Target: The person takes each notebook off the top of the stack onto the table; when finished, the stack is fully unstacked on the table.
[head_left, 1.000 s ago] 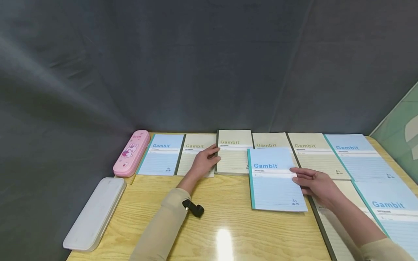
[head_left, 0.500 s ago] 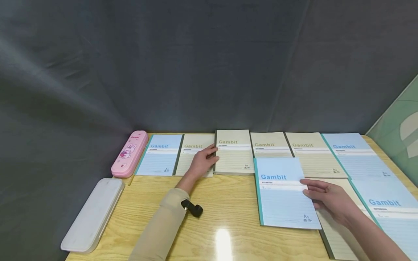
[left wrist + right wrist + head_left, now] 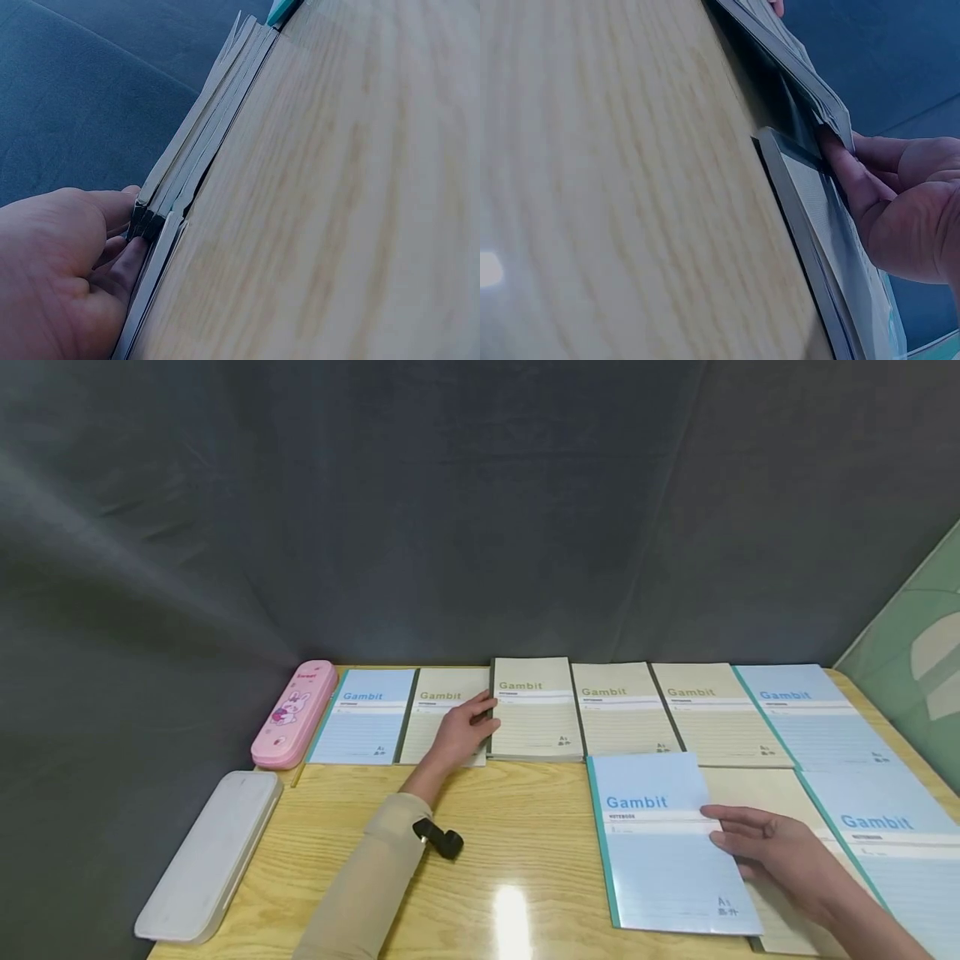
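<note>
My right hand pinches a light-blue Gambit notebook by its right edge, thumb on the cover. In the right wrist view this notebook tilts above the wood, its near end over a notebook lying flat. At the back row, my left hand holds the dark spine side of a stack of beige notebooks. The left wrist view shows thumb and fingers at the spine corner of the stack, whose several notebooks lie on one another.
Left of the stack lie a beige notebook, a blue notebook, a pink pencil case and a white case. Beige notebooks and blue notebooks line the right side. A dark curtain hangs behind the table.
My right hand has drawn the blue notebook toward me and slightly right, uncovering the beige notebook behind it. The left hand has stayed at the stack.
</note>
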Action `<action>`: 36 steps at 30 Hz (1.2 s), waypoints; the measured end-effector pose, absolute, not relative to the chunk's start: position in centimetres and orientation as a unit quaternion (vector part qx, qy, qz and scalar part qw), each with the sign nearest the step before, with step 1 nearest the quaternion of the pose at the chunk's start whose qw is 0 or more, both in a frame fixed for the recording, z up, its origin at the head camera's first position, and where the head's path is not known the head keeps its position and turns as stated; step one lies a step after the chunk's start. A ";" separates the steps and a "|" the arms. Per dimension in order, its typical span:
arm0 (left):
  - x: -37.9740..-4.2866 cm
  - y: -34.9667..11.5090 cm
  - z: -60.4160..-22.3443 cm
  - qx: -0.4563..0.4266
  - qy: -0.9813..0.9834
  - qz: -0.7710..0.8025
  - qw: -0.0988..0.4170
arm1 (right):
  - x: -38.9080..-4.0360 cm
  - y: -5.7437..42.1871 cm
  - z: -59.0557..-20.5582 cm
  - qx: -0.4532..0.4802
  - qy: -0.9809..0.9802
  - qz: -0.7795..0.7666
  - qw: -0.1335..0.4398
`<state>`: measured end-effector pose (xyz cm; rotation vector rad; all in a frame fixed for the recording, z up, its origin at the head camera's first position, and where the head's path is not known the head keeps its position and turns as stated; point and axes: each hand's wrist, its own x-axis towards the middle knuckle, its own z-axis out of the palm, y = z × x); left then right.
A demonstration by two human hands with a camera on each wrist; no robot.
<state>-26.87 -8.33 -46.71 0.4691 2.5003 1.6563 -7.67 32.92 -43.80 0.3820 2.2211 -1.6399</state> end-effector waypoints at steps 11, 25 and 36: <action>-26.8 -8.5 -46.7 0.154 0.821 0.547 0.052 | -7.0 31.7 -43.5 0.134 0.819 -0.532 0.169; -26.7 -8.2 -46.5 0.155 0.819 0.550 0.052 | -7.5 29.7 -41.5 0.087 0.943 -0.307 0.094; -26.7 -8.2 -46.6 0.150 0.821 0.548 0.054 | -9.2 28.7 -40.0 0.034 0.952 -0.304 -0.005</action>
